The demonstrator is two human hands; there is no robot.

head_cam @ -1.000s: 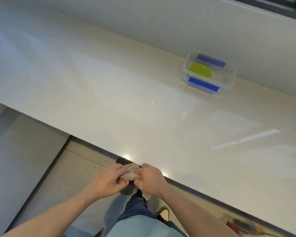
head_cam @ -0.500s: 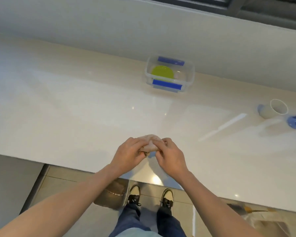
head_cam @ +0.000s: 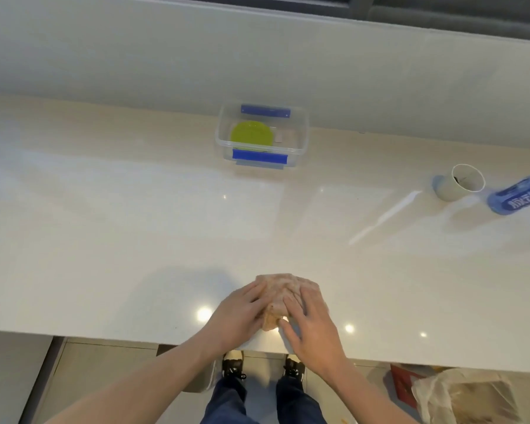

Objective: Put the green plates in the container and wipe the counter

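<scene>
A beige wiping cloth (head_cam: 280, 290) lies on the cream counter (head_cam: 135, 224) close to its near edge. My left hand (head_cam: 237, 318) and my right hand (head_cam: 311, 322) both press flat on the cloth, fingers spread over it. At the back of the counter stands a clear container (head_cam: 300, 130) with blue clips, and a green plate (head_cam: 251, 134) lies inside it at the left.
A white cup (head_cam: 458, 183) lies on its side at the right, beside a blue-labelled bottle (head_cam: 520, 192). A white knife (head_cam: 386, 217) lies in front of them. Below the counter edge are my shoes and a plastic bag (head_cam: 465, 396) on the floor.
Both hands carried the bunched cloth from below the counter edge up onto the counter and flattened it there. The view swung right, bringing the cup and bottle into sight.
</scene>
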